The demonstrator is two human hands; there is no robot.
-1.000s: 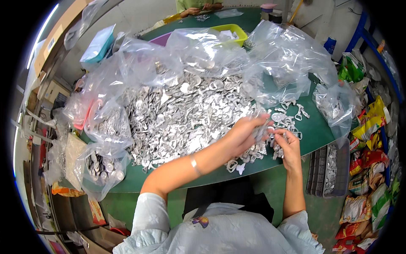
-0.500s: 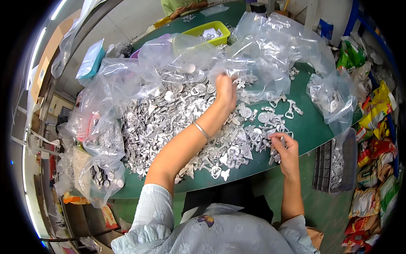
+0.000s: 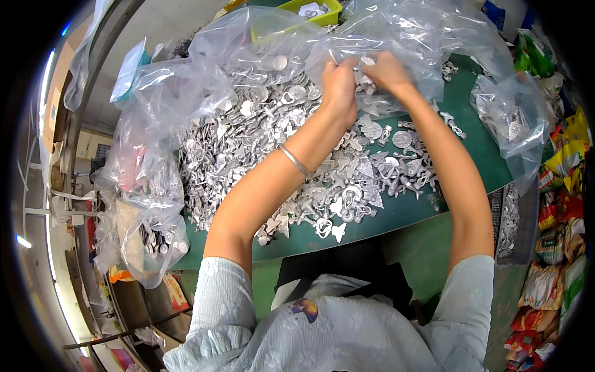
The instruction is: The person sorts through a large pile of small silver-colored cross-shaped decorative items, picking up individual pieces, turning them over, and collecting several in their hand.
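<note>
Reaching forward over the green desk (image 3: 480, 147), both hands met at the near edge of a clear plastic bag (image 3: 426, 69); left hand (image 3: 339, 87) sat at that edge, fingers curled inward, tips hidden, so cannot tell if it gripped the plastic; right hand (image 3: 385, 72) was just beside it, fingertips drawn in by a pale metal piece (image 3: 368, 61), cannot tell whether pinched or loose; the two hands were near each other, a narrow gap between.

Silver-grey metal pieces (image 3: 248, 155) lay in a wide heap across the desk, mostly under and left of the left forearm; flat discs, loops and small figures among them; more pieces lay between the forearms, near the desk's front edge; silver bracelet (image 3: 294, 162) on the left wrist; lime-green tub (image 3: 329, 17) stood beyond the plastic; another filled bag (image 3: 514, 121) hung over the desk's right edge; below it, a grey crate (image 3: 527, 232) held more silver pieces.
</note>
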